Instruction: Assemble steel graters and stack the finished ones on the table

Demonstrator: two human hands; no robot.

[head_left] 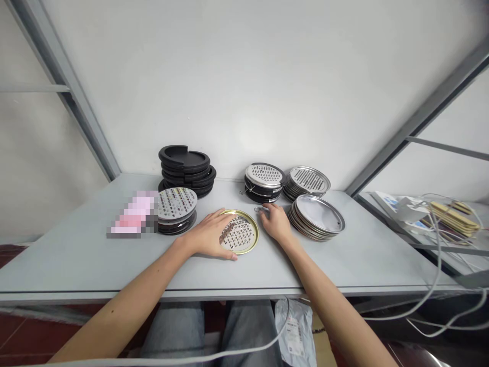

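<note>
A round perforated metal disc with a gold rim (241, 233) lies flat on the grey table (76, 255) in front of me. My left hand (209, 235) rests on the disc's left edge, fingers curled round its rim. My right hand (275, 222) is just right of the disc, fingers pinched on a small metal clip (260, 209) lying on the table.
A stack of black round bases (186, 167) stands at the back left, with perforated discs on black bases (176, 206) before it. Further right are a perforated stack (264, 179), a slotted lid stack (308, 180) and plain metal lids (318, 216). Cables and papers (439, 214) lie at the right.
</note>
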